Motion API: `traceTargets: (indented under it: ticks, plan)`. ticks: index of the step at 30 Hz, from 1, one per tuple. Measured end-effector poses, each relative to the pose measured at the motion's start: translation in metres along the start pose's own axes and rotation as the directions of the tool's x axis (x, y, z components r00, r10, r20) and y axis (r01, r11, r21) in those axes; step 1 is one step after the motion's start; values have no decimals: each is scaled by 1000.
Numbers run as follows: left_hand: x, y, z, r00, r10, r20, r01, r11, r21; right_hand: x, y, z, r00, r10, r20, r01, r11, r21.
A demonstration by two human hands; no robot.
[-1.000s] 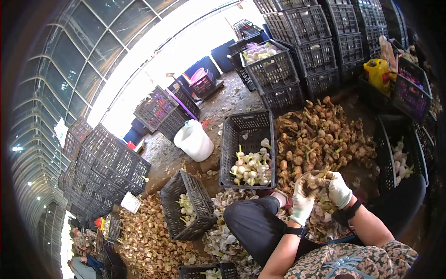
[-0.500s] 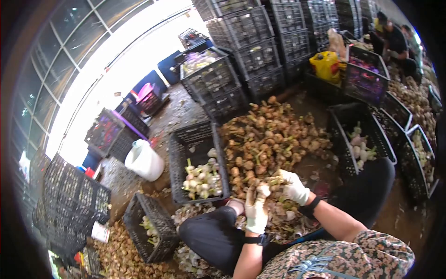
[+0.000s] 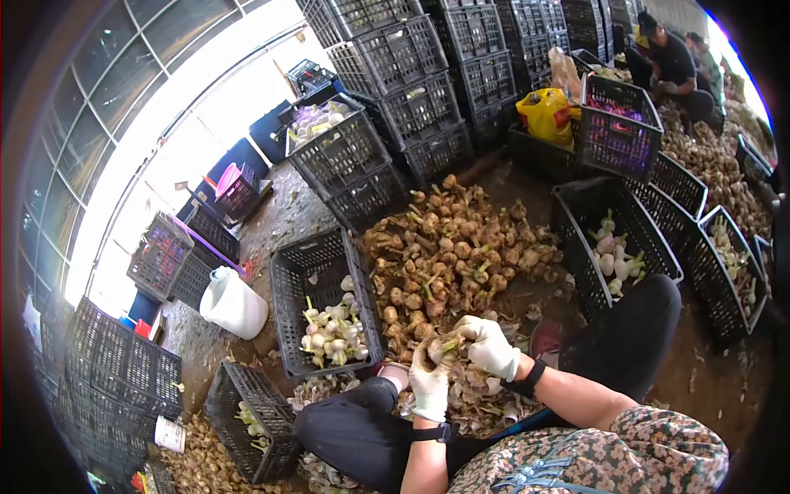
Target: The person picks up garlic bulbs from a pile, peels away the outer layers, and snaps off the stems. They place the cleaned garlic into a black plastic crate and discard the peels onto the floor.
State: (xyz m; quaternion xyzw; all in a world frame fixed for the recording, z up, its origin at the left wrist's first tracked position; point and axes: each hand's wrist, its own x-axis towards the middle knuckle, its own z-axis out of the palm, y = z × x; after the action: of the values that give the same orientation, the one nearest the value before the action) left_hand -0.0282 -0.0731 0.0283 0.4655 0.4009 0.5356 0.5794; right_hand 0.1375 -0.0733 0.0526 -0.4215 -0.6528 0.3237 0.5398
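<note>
In front of my lap, my left hand (image 3: 429, 385), in a white glove with soiled fingertips, is closed around a garlic bulb (image 3: 445, 347). My gloved right hand (image 3: 491, 347) meets it from the right, its fingers bent and pinching the bulb's outer side. Just beyond lies a heap of unpeeled garlic (image 3: 461, 255), brown and soil-stained with short stems. Under my hands are loose garlic skins (image 3: 477, 399). Cleaned white bulbs (image 3: 336, 333) sit in the black crate (image 3: 280, 280) to the left; more pale bulbs (image 3: 615, 259) lie in a crate (image 3: 576, 214) at the right.
Tall stacks of black crates (image 3: 403, 66) stand at the back. A white plastic jug (image 3: 234, 303) is on the floor at the left, near a tilted crate (image 3: 247, 445). A yellow bag (image 3: 546, 115) and a co-worker (image 3: 679, 70) are at the back right.
My hands have come together: the right hand moved in to the bulb, which the left hand has kept. The whole view has shifted slightly left.
</note>
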Motion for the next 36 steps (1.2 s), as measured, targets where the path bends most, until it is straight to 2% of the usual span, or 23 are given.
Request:
traceTargets:
  ticks: [1,3,4,5,7,8,9,10,11,12,13,14,15,16,17,19,21,23,29,32,34,35,36]
  plan:
    - [0,5,-1,1000,-16,23,16,1000,-11,-3,0,2,1000,6,-4,-6,1000,1]
    - [1,17,-1,993,-64,95,70,995,-67,-3,4,2,937,340,80,-338,825,453]
    - [-2,25,0,994,-58,95,65,995,-69,-4,9,2,913,384,139,-384,688,616]
    - [-9,33,1,989,-104,107,117,984,-131,-4,27,1,913,384,139,-383,688,617]
    - [-14,35,0,981,-149,122,171,967,-190,1,56,-3,797,584,155,-268,112,957]
    - [-14,34,-1,984,-72,164,106,973,-206,-3,55,-13,749,643,162,-363,194,911]
    - [-14,33,-1,979,7,204,40,973,-225,0,44,-27,709,692,133,-584,471,661]
    - [-14,32,-4,982,-28,189,67,978,-200,-4,56,-27,824,565,-49,-560,824,80]
    - [-8,22,-11,981,-29,190,68,977,-202,-7,64,-26,935,345,-88,-333,760,-558]
    - [3,8,-20,930,-85,359,296,752,-589,1,29,-33,891,454,-33,-394,734,-553]
    - [10,0,-25,851,-49,524,507,340,-792,8,5,-35,890,454,-35,-395,730,-557]
    - [8,1,-23,849,-48,525,510,334,-793,13,-14,-36,942,328,73,-271,869,-413]
    - [2,7,-19,932,-6,362,206,832,-515,16,-29,-35,971,180,154,-140,960,-241]
    - [-2,13,-15,959,137,248,-143,990,7,19,-39,-34,969,57,241,-2,975,-220]
    - [-3,16,-13,918,323,232,-397,736,548,20,-46,-34,942,-11,336,88,973,-215]
    - [-3,20,-13,958,200,205,-276,836,475,21,-55,-27,900,-39,433,229,890,-396]
    - [-8,28,-12,928,228,294,-372,568,734,25,-63,-24,889,-4,457,239,856,-458]
    - [-7,20,-15,941,208,267,-338,581,740,30,-68,-19,809,168,563,265,751,-605]
    - [-7,13,-20,931,209,298,-362,618,698,32,-66,-6,815,73,576,387,671,-633]
    - [-13,31,-11,970,85,229,-215,740,637,31,-61,-5,867,1,499,359,693,-625]
    - [-9,21,-10,981,135,140,-173,934,314,30,-56,-6,899,-19,437,314,722,-616]
    - [-8,17,-9,981,137,139,-175,933,313,30,-52,-6,938,20,347,196,793,-577]
    - [-7,16,-6,985,168,33,-171,975,139,29,-47,-5,963,69,259,79,851,-520]
